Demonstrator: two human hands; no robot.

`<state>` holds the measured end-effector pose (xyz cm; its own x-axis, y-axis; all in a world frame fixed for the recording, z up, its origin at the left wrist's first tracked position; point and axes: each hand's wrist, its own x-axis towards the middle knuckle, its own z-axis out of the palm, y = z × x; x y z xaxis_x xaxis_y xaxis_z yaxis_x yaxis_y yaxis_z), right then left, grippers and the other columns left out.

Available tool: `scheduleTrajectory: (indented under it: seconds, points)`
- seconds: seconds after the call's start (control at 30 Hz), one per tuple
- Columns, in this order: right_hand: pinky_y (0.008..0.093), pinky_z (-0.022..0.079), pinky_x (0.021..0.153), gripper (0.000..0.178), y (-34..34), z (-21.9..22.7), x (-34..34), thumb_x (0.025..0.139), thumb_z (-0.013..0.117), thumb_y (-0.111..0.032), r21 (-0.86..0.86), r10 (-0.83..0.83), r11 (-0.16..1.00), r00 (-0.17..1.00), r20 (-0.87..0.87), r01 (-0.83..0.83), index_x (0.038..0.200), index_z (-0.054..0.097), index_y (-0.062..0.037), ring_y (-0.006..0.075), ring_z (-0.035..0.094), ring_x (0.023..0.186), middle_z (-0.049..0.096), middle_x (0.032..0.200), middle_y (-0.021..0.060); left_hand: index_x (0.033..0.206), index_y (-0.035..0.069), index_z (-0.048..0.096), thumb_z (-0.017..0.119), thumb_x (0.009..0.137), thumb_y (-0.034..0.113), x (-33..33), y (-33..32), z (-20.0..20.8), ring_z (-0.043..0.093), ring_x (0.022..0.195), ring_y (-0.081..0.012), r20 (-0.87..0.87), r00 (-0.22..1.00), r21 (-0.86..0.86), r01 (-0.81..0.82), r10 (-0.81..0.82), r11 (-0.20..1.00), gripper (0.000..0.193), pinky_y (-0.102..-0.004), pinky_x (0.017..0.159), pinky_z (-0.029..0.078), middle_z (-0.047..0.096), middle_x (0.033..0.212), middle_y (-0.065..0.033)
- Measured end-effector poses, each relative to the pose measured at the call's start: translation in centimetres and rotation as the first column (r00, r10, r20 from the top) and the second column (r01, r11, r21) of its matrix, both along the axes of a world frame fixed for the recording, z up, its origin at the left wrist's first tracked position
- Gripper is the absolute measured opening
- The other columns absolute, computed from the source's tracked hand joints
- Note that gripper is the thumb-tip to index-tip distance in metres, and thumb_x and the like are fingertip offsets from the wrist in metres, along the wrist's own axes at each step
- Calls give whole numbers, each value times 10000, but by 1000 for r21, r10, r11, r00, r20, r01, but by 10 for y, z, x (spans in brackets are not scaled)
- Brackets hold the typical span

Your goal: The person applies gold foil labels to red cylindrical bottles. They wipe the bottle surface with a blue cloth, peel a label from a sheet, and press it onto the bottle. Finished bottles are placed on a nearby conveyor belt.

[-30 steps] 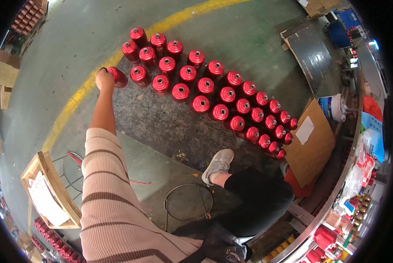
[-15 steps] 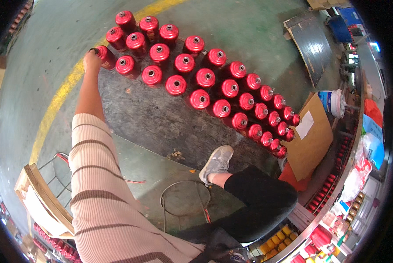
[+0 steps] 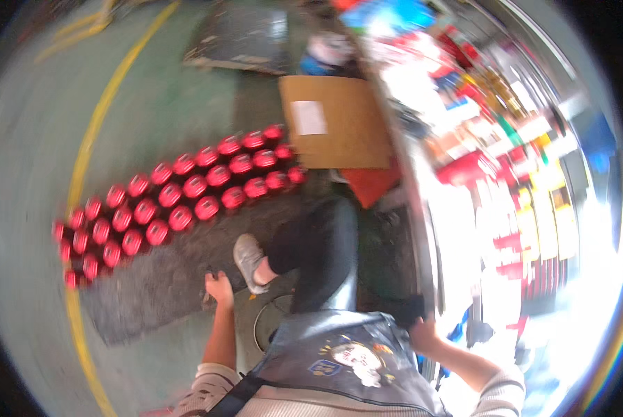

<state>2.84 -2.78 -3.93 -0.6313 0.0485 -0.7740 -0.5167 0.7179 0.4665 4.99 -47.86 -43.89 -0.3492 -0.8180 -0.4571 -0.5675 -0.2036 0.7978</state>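
Note:
My left hand hangs over the near edge of a dark board, left of my shoe. Its fingers look curled round something small and dark, too blurred to name. My right hand is at the edge of the bright workbench on the right, next to a dark object; its fingers are smeared and partly hidden. Red metal canisters with round tops stand upright in slanting rows on the board, apart from both hands.
Beyond the canisters lie a brown cardboard sheet with a white paper and a dark panel. A cluttered workbench runs along the right. My shoe rests by the board, near a wire ring. A grey bag covers my lap.
My left hand has left the canister at the far left end and come back near my leg. The view has swung right, bringing my right hand and the workbench into sight.

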Motion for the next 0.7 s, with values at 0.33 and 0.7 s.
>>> scheduleTrajectory:
  seconds: [0.33,0.7]
  points:
    - [415,521,711,153,-10,143,123,815,706,-117,-992,-923,117,375,-91,45,951,695,-49,342,661,800,668,885,169,1252,-107,531,600,959,42,-199,163,363,592,1219,-253,-789,260,-306,620,-557,723,336,-352,1063,446,593,1322,-214]
    - [214,365,551,84,37,104,195,853,675,-19,-924,-977,130,-207,-57,-358,933,692,-1,43,478,616,604,759,22,1144,-34,519,886,598,527,-401,420,501,481,1197,-450,-202,267,-871,391,-942,297,864,-528,1035,383,537,1230,-273]
